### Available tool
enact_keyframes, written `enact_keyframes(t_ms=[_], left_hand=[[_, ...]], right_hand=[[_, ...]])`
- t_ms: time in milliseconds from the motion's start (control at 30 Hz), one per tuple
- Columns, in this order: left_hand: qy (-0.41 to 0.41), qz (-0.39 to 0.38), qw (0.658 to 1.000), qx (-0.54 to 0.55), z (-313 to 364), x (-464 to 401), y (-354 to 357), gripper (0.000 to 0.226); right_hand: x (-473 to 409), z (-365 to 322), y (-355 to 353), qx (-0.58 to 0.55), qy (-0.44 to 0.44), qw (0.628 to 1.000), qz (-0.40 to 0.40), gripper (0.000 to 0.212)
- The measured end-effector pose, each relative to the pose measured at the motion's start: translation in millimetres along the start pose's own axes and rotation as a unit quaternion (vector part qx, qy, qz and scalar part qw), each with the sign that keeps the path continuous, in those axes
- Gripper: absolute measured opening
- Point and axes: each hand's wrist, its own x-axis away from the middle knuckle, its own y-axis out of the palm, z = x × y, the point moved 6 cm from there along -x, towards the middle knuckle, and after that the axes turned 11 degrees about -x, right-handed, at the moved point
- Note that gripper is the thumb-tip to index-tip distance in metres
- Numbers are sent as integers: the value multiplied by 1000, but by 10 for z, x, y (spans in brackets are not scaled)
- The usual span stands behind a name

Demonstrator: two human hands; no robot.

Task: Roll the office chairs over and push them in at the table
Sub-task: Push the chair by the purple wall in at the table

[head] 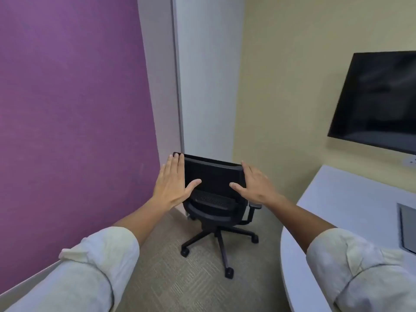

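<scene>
A black office chair [213, 199] in the far corner, back turned this way. On five legs with little wheels, standing on gray-brown carpet [180, 278]. One armrest [254, 206] poking out on its right side.

Left hand [173, 183] flat and open, fingers together and pointing up, thumb stretched out to the right. In front of the left edge of the chair back, fingertips up at the top corner (touching or just close, cannot tell). Nothing held.

Right hand [254, 185] open too, fingers flat, thumb stretched out to the left. At the right edge of the chair back, near the top corner. Nothing held here either; cannot tell if pressing on the chair or only near it.

Both sleeves [96, 266] pale and rolled up, forearms bare.

A big purple wall [72, 109] on the left. A white pillar [207, 75] behind the chair, and a pale yellow wall [292, 86] to the right of that. A dark screen [378, 102] up on the yellow wall, switched off.

A white table [337, 210] on the right with a rounded near end, and a gray panel [408, 228] set into the top. Chair apart from the table, over to its left, not pushed in yet.
</scene>
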Motion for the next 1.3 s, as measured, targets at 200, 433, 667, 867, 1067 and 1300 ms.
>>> enact_keyframes(t_ms=[200,433,667,867,1067,1300], left_hand=[[-2,-37,999,-19,-256,-657,571,100],[15,-103,994,-18,-531,-1453,1421,91],[28,-146,989,24,-605,-2245,2150,89],[120,-157,980,-2,-714,-2692,2621,84],[286,-172,942,29,-740,-2995,2887,67],[348,-110,930,-34,-864,-3095,3039,89]], right_hand=[[-874,301,493,-35,32,998,-33,86],[-1825,744,1215,-49,61,993,-88,82],[-2522,1180,1632,10,29,981,-192,65],[-2695,1316,1708,104,44,983,-143,94],[-2546,1356,1668,135,84,985,-74,93],[-2368,1081,1743,154,140,977,-34,93]])
